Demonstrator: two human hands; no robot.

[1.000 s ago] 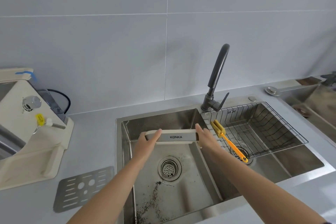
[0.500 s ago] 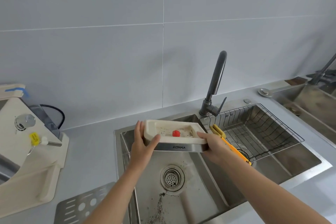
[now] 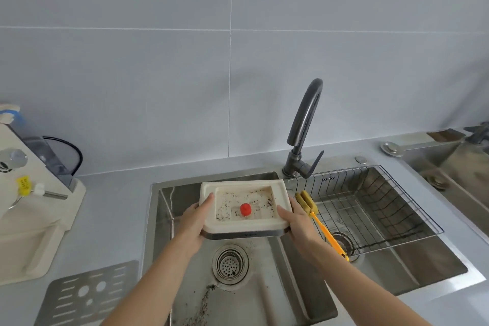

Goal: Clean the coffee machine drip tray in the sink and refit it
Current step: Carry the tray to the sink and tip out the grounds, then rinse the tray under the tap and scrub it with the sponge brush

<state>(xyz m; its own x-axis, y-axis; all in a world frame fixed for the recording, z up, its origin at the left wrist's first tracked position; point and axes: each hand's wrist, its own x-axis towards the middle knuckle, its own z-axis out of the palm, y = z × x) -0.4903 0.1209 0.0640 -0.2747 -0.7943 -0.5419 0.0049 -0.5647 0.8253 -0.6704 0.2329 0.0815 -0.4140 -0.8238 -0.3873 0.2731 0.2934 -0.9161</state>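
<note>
The cream drip tray (image 3: pixel 280 194) with a red float in its middle is held level over the left sink basin (image 3: pixel 185 259), open side up, with dark coffee grounds stuck inside. My left hand (image 3: pixel 194 222) grips its left edge and my right hand (image 3: pixel 296 217) grips its right edge. The cream coffee machine (image 3: pixel 29 209) stands on the counter at the far left. The tray's metal grate (image 3: pixel 87 295) lies flat on the counter in front of the machine.
A dark faucet (image 3: pixel 304 130) rises behind the sink. A yellow brush (image 3: pixel 321 225) leans on the divider beside a wire basket (image 3: pixel 375 206) in the right basin. Grounds are scattered near the drain (image 3: pixel 229 263). Another sink (image 3: pixel 455 167) is at far right.
The tray was tipped on edge, facing the basin; both hands have turned it back to level, open side up, and raised it a little over the sink.
</note>
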